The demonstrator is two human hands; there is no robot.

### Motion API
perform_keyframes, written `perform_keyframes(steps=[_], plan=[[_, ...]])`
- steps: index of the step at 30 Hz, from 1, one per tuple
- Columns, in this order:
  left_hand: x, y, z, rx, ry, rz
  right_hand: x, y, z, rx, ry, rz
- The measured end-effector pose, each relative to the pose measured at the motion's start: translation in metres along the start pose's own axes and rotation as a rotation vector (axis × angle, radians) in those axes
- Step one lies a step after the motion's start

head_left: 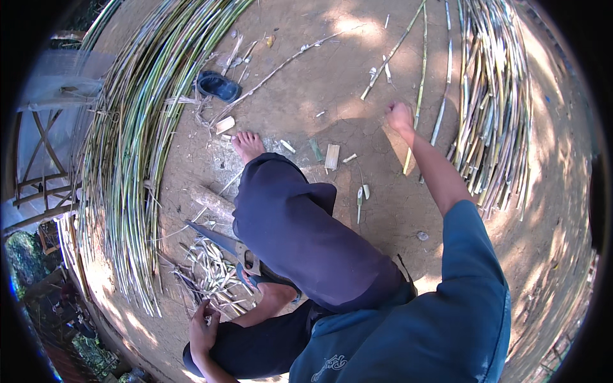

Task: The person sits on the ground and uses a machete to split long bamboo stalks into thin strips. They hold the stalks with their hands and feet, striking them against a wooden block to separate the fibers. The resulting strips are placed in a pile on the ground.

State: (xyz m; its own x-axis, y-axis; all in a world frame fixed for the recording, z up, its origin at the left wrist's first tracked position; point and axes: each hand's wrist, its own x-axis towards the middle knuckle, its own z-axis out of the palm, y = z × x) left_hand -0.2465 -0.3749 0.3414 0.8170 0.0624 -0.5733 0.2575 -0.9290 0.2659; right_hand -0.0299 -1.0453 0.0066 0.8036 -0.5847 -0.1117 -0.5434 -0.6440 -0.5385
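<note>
My right hand is stretched out over the ground at the right, its fingers curled closed; whatever may be inside is hidden. Beside it a thin cane stalk passes under my wrist, and another cane ends just short of my knuckles. By my left knee, my left hand has its fingers bent together, and I cannot make out what they hold. Close to that hand lies a pile of short cut cane pieces. A hand saw rests beside my leg, its blade pointing left above the pile.
A large bundle of long canes lies at left, a second bundle at right. A short log lies by my bent leg. Ahead are a dark shoe, a flat pale block and scattered cane scraps.
</note>
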Motion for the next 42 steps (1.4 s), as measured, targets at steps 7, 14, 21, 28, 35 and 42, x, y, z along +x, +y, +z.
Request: perform_keyframes(steps=[7, 14, 21, 28, 35, 42], plan=[[-0.058, 0.008, -0.027, -0.099, 0.164, -0.262, 0.052, -0.086, 0.104, -0.017, 0.061, 0.295], [-0.038, 0.011, -0.023, -0.075, 0.125, -0.232, 0.122, -0.021, 0.064, 0.154, 0.041, 0.557], [-0.016, 0.003, -0.045, 0.022, 0.241, -0.085, 0.049, 0.046, -0.151, 0.326, 0.473, 0.699], [0.005, 0.035, -0.053, 0.031, 0.275, 0.096, -0.048, 0.204, -0.255, -0.045, 0.633, 0.571], [-0.009, 0.03, -0.034, 0.009, 0.279, 0.157, -0.074, 0.234, -0.293, -0.079, 0.574, 0.718], [-0.049, 0.014, -0.04, 0.053, 0.305, 0.112, -0.05, 0.196, -0.288, -0.427, 0.418, 0.893]])
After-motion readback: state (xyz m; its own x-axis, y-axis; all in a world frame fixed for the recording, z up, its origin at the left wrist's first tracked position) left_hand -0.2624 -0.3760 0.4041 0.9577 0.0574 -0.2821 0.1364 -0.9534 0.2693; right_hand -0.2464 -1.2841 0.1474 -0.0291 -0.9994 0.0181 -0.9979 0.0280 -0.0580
